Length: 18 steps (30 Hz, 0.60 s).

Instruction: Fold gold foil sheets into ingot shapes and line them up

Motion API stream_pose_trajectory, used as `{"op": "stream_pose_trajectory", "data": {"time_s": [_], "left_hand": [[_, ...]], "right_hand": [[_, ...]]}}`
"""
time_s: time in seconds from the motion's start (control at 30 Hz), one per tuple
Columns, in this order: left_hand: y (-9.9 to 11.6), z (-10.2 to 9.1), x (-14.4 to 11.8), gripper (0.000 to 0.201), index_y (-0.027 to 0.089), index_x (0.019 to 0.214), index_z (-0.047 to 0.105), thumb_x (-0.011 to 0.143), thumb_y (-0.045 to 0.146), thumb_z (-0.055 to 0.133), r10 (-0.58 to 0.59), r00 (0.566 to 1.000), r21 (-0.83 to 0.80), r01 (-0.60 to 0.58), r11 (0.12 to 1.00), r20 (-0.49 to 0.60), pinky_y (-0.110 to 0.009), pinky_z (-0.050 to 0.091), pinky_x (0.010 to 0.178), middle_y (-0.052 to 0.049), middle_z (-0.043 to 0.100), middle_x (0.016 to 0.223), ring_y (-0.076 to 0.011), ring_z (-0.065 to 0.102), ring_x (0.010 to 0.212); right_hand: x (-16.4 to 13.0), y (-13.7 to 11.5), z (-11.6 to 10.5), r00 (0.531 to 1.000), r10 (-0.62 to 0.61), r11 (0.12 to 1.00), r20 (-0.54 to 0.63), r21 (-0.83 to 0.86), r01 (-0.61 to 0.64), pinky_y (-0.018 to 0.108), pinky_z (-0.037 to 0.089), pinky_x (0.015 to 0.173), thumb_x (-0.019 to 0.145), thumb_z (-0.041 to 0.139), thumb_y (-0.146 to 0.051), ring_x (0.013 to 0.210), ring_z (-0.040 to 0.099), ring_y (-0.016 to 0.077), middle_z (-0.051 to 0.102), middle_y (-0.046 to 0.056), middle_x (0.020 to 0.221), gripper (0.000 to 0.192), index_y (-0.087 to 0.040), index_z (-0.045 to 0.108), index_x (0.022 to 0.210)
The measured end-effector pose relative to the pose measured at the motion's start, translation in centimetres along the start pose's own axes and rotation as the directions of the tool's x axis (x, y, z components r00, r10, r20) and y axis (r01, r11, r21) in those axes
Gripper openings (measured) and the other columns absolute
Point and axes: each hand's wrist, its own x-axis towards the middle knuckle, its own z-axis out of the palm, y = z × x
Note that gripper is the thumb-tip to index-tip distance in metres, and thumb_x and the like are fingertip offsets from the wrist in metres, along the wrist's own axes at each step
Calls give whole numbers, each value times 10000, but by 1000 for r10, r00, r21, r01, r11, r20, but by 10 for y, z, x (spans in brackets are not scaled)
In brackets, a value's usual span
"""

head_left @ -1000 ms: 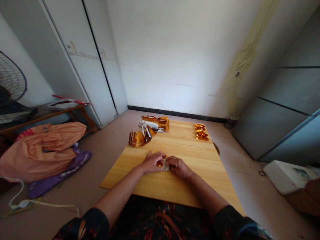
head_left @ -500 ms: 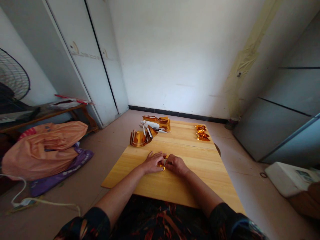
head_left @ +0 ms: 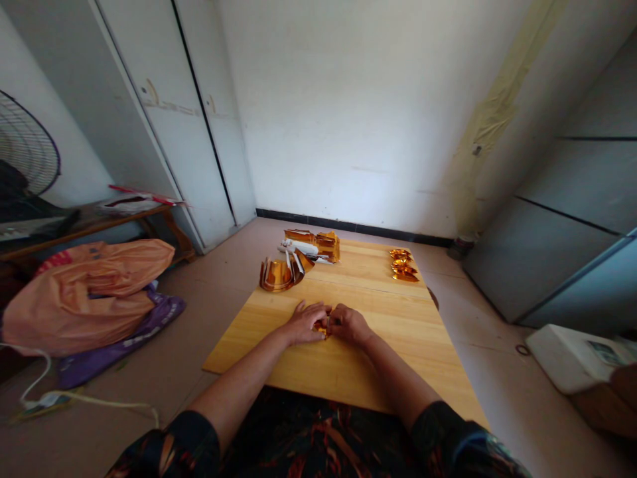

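Between my two hands is a small piece of gold foil paper, mostly covered by fingers. My left hand rests on the table with its thumb and fingers closed about the foil's left side. My right hand pinches the foil's right end, its fingers bent and close against the left hand's fingertips. Ahead and to the left lie curved sheets of gold foil paper, with a further stack of gold foil sheets behind them. Several folded gold foil pieces sit in a row at the far right.
The wooden table fills the space before me. A white roll-shaped item lies by the far stack. Leftward are an orange cloth-like bag and a fan; a white box stands on the floor at right.
My right hand has shifted slightly and the foil between the hands shows less of its pointed lower end. The left hand stays in place, and the piles look the same.
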Motion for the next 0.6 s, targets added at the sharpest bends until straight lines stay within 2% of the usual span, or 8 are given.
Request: {"op": "stream_pose_trajectory", "data": {"time_s": [0.17,0.33,0.43,0.6], "left_hand": [[3,-2,-1,177,260,912,584,745,309,621,-1,1000,3,1,1000,27,-588,82,1087,1,468,1389,-275,294,1363],[5,-4,-1,204,261,933,588,737,291,634,-10,1000,-21,11,1000,10,-590,88,1084,-4,502,1348,-283,307,1352],[6,-5,-1,151,264,895,613,745,278,627,0,1000,-20,0,1000,30,-592,70,1087,8,521,1320,-290,294,1355],[6,-5,0,109,276,854,647,746,283,640,-26,999,6,26,1000,45,-604,39,1084,14,448,1406,-293,280,1361]], "right_hand": [[4,-1,1,997,60,998,-43,33,-58,186,323,561,719,684,-286,634,505,87,591,-9,750,110,-183,646,708],[7,-3,-9,999,15,995,37,99,-19,178,282,506,699,655,-197,549,455,72,572,-43,629,41,-193,670,737],[10,-6,-15,996,59,995,72,76,-65,181,261,492,678,661,-188,524,431,67,556,-51,591,16,-182,663,693],[14,-10,-20,991,81,995,103,54,-87,182,256,496,641,697,-186,540,431,64,543,-59,585,72,-166,631,621]]}}
